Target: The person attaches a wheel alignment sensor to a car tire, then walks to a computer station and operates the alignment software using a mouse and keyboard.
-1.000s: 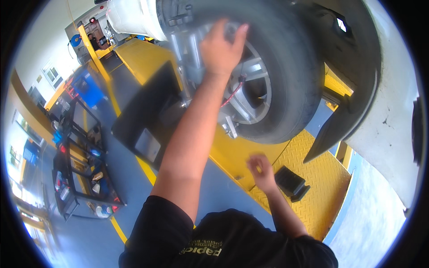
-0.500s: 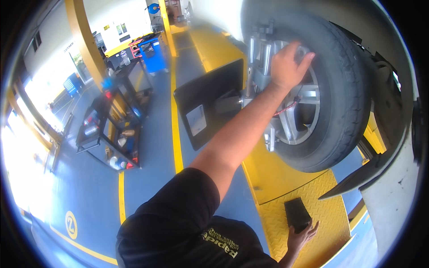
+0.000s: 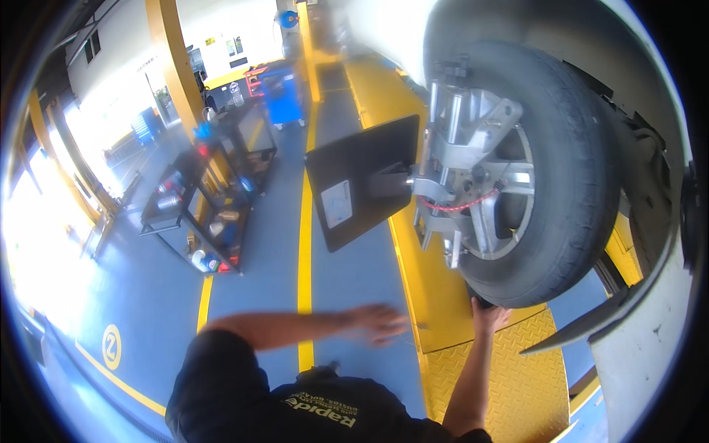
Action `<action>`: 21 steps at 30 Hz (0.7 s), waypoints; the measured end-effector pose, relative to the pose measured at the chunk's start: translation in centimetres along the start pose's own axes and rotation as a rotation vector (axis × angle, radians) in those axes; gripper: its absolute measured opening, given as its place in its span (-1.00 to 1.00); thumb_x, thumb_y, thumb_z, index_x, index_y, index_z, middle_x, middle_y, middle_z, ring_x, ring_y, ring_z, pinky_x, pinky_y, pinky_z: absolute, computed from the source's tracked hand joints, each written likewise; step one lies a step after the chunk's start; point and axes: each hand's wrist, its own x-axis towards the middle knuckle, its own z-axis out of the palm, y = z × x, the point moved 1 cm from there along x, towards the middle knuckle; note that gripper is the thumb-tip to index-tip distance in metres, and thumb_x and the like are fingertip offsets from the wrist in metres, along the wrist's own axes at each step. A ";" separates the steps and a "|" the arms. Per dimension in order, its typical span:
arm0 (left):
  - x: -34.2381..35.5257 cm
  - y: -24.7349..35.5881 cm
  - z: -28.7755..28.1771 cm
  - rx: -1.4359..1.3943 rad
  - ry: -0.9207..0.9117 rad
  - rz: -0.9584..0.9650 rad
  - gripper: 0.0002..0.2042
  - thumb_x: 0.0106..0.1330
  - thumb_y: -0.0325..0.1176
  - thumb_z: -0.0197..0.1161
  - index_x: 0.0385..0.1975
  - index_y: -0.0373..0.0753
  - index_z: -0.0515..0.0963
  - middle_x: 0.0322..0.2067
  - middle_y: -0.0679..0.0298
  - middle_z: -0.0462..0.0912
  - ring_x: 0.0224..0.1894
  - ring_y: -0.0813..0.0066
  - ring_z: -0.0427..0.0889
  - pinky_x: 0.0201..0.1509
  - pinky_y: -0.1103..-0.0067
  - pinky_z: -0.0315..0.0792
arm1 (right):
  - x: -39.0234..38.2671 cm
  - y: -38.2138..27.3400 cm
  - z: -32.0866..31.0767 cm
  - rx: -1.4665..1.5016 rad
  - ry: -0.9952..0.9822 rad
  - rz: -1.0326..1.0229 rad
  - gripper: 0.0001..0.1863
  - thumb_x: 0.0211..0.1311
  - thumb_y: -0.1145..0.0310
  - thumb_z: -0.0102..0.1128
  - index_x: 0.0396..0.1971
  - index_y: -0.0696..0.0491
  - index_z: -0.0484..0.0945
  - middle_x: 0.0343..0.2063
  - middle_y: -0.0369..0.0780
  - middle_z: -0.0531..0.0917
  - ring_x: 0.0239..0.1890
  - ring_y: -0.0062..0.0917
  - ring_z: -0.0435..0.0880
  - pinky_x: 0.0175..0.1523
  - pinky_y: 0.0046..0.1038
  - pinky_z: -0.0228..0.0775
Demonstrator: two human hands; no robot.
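In front of me is a car wheel (image 3: 569, 177) with a dark tyre and silver spokes. A silver wheel clamp (image 3: 450, 173) is fixed across the rim and carries a black flat target board (image 3: 362, 181); a red cord (image 3: 461, 207) runs over the hub. Low at the tyre, my right hand (image 3: 492, 317) is closed on a black wheel chock (image 3: 482, 302), pressed at the bottom of the tread and partly hidden. My left hand (image 3: 378, 323) hangs in the air over the floor, slightly blurred, fingers apart, touching nothing.
The wheel is above a yellow ramp (image 3: 436, 295) with a treadplate section (image 3: 517, 369). Car bodywork (image 3: 642, 354) curves down on the right. To the left stand a black tool cart (image 3: 181, 214) with bottles and cans, a yellow post (image 3: 177, 66) and a blue cabinet (image 3: 282, 96).
My left hand has come off the top of the wheel clamp and swung down to the left. My right hand has pushed the chock forward from the treadplate to the tyre.
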 end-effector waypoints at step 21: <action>-65.4 -15.9 -6.4 -1.027 -1.210 -1.429 -0.58 0.50 0.00 0.26 0.20 -0.10 0.66 -0.02 0.28 0.80 0.03 0.28 0.74 0.01 0.27 0.70 | -27.3 -21.2 20.4 0.088 -1.102 0.140 -0.20 0.21 -0.02 0.37 0.31 0.17 0.37 0.09 0.16 0.63 0.29 0.14 0.50 0.29 0.22 0.36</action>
